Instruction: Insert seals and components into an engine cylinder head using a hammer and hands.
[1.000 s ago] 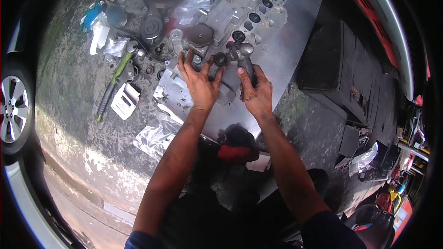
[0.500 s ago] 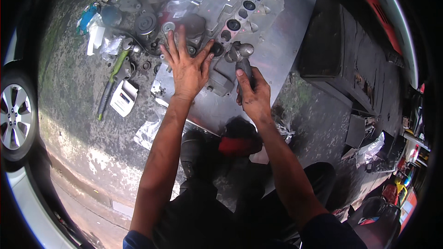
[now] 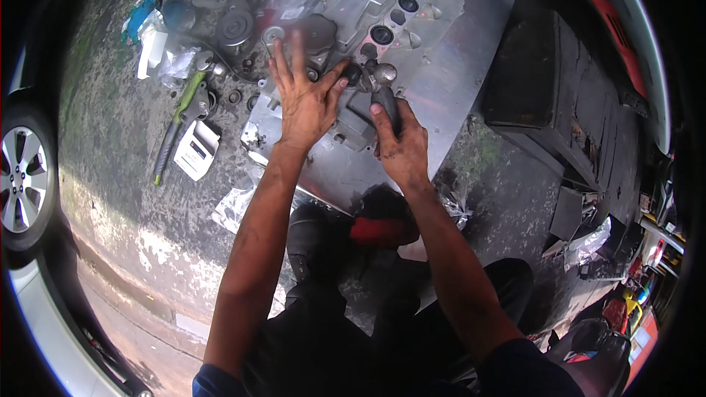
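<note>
My right hand point(image 3: 402, 143) is wrapped round the dark handle of a ball-peen hammer point(image 3: 384, 103). The hammer's rounded metal head lies over the near end of a grey metal engine valve cover point(image 3: 423, 48), close to a dark round opening point(image 3: 353, 73). My left hand point(image 3: 307, 106) rests with fingers spread on the cover's near end, thumb and forefinger beside that opening. Further along the cover run several black-ringed round holes point(image 3: 382, 34). Whether the hammer head touches the cover, I cannot tell.
The cover lies on a shiny metal sheet point(image 3: 471, 66). Pulleys point(image 3: 235, 27), plastic bags, a green-and-black handled tool point(image 3: 176, 129) and an opened white box point(image 3: 197, 151) lie on the left floor. A dark wooden box point(image 3: 522, 73) stands right; a car wheel point(image 3: 26, 180) is far left.
The hammer head has moved down and slightly left, closer to my left thumb and forefinger. My left hand stays spread on the cover, and the view has shifted slightly.
</note>
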Available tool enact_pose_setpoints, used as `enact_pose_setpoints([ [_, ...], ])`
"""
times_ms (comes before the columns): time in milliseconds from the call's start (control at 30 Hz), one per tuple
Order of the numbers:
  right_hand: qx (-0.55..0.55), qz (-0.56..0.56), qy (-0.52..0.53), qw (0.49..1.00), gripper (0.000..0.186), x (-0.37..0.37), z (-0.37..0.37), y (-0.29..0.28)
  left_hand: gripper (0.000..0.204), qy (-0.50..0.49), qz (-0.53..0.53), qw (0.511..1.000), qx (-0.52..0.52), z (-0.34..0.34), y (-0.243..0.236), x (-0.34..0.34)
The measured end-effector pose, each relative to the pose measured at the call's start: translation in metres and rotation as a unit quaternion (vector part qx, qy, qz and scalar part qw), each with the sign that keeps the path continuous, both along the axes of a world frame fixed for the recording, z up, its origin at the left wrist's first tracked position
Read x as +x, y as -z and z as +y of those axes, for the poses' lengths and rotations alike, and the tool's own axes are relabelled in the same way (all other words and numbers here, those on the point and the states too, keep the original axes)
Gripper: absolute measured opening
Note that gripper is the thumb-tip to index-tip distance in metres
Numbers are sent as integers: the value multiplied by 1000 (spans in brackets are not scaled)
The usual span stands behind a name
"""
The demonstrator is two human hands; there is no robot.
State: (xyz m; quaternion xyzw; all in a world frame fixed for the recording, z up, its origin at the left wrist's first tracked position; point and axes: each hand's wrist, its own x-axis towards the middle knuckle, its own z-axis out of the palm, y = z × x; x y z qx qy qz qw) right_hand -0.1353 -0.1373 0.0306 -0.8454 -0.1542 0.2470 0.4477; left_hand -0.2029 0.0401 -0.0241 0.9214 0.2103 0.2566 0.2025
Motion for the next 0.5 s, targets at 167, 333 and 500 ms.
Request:
enact_pose_setpoints([
  [167,-27,4,-6,1000,43,0,3,-13,29,-15,-7,999,38,1,6,3],
  [333,11,-39,-1,999,43,-15,3,-36,28,-25,-8,999,39,0,8,1],
  [500,15,-103,-20,994,45,-8,-8,-4,29,-23,-38,998,37,-2,9,11],
])
